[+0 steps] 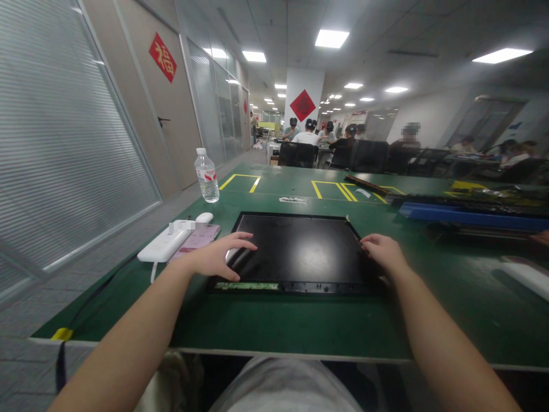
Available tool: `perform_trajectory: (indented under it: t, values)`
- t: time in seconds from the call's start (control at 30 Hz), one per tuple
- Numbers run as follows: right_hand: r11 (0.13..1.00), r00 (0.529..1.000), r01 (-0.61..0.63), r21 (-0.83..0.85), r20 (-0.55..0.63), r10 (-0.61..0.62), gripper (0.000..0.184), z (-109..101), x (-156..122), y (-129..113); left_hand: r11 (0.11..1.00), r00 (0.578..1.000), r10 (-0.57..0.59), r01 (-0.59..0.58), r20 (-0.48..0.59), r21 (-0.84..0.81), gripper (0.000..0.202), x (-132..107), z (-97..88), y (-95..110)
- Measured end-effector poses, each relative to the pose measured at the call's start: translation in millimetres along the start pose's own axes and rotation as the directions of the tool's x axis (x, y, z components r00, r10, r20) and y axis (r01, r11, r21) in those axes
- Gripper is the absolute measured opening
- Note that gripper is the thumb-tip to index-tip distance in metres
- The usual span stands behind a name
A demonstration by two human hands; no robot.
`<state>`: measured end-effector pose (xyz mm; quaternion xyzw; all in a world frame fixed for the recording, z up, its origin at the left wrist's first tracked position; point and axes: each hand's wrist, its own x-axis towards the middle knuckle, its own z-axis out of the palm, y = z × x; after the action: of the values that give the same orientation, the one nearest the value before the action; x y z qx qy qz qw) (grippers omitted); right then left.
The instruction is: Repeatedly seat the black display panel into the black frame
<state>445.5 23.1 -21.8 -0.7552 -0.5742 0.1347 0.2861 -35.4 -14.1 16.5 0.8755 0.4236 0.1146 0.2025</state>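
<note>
Bare forearms [141, 320] flank a black display panel [295, 249] flat on the green table [291, 329], apparently seated in its frame [330, 288], a circuit board [246, 286] already exposed along the near side. Left hand [218, 256] spreads at the left edge; right hand [384, 253] bunches its fingers opposite, grip unclear.

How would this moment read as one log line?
screen: lying on table; left hand: open, over its left side; right hand: at its right edge, grip unclear; bottle: upright
</note>
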Motion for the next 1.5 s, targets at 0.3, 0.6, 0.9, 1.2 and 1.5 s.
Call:
perform_trajectory:
  t: [0.3,0.6,0.9,1.2,1.5]
  values:
    - [1.0,1.0,0.002,-0.004,-0.005,-0.002,0.026,1,1,2,0.999,0.998,0.048,-0.048,-0.031,0.002,0.069,2,2.1,0]
    - [1.0,1.0,0.006,-0.029,-0.007,-0.006,0.026,0,-1,-1,0.999,0.999,0.044,-0.045,-0.021,-0.006,0.068,2,3.4,-2]
    - [1.0,1.0,0.002,-0.005,-0.008,-0.003,0.027,1,2,3,0.982,0.962,-0.151,0.173,-0.226,0.078,0.047,14,8.8,-16]
    - [1.0,1.0,0.002,-0.013,-0.002,-0.002,0.027,1,2,2,0.929,0.915,-0.311,0.349,-0.257,0.12,0.058,17,13.1,-23]
    - [1.0,1.0,-0.005,-0.004,-0.018,0.005,0.028,1,1,3,0.944,0.916,-0.287,0.321,-0.279,0.083,0.059,20,15.0,-22]
